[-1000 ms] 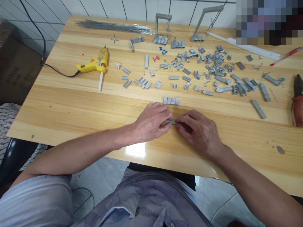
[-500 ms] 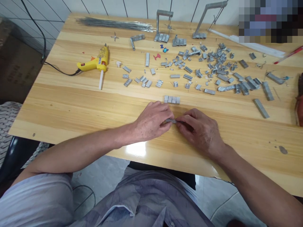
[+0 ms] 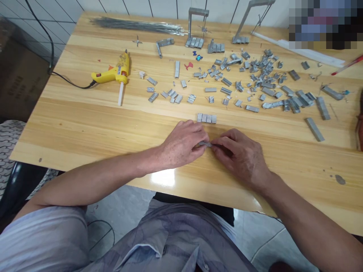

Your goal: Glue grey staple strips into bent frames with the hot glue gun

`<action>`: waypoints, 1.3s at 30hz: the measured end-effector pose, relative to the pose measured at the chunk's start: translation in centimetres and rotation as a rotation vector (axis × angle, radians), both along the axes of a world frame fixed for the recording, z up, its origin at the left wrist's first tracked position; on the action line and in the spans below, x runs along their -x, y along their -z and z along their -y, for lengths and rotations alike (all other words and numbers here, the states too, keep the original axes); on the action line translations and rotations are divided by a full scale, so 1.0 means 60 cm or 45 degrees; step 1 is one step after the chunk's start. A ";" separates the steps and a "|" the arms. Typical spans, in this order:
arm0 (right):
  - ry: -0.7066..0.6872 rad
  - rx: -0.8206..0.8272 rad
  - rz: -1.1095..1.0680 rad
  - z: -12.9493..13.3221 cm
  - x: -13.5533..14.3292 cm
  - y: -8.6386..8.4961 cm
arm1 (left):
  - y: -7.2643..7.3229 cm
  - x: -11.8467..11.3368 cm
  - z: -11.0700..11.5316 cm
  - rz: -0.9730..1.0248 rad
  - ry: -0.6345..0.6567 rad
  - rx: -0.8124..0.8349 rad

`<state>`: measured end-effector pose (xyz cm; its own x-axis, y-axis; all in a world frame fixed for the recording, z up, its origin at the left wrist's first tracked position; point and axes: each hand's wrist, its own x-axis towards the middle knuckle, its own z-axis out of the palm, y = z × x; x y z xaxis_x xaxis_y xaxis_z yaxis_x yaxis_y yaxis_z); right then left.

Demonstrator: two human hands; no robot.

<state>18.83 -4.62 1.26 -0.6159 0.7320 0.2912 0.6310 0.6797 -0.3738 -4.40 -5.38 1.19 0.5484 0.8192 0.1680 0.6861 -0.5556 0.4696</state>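
Note:
A small grey metal piece [image 3: 204, 144], which looks like a short strip of staples, is pinched between the fingertips of my left hand [image 3: 185, 145]. The fingers of my right hand [image 3: 241, 156] are closed at the piece's right end, gripping its tip. Both hands are low over the front half of the wooden table, knuckles up, and the fingers hide part of the piece. Just beyond my left fingertips lies a row of joined grey staple blocks [image 3: 207, 118], flat on the wood and apart from the hands.
Loose staple strips and fragments [image 3: 263, 71] are scattered behind and to the right. A yellow glue gun [image 3: 113, 73] with its cord lies left. At the back are a bundle of thin wires [image 3: 138, 26] and two upright staple frames [image 3: 198, 12], [image 3: 249, 22]. A red pen [image 3: 347, 65] lies right.
The camera view has shifted slightly. Both hands keep the same hold on the small metal piece, and nothing on the table has visibly been moved.

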 end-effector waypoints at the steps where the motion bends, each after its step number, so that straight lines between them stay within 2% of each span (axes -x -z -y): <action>1: -0.002 0.007 0.000 0.000 0.000 -0.001 | -0.001 0.000 0.000 -0.004 -0.001 0.005; 19: -0.004 -0.024 0.007 -0.001 0.001 -0.002 | -0.003 -0.001 0.002 -0.003 -0.003 0.019; 39: -0.020 0.032 -0.011 -0.002 0.000 -0.003 | -0.005 -0.003 0.002 -0.001 -0.014 0.033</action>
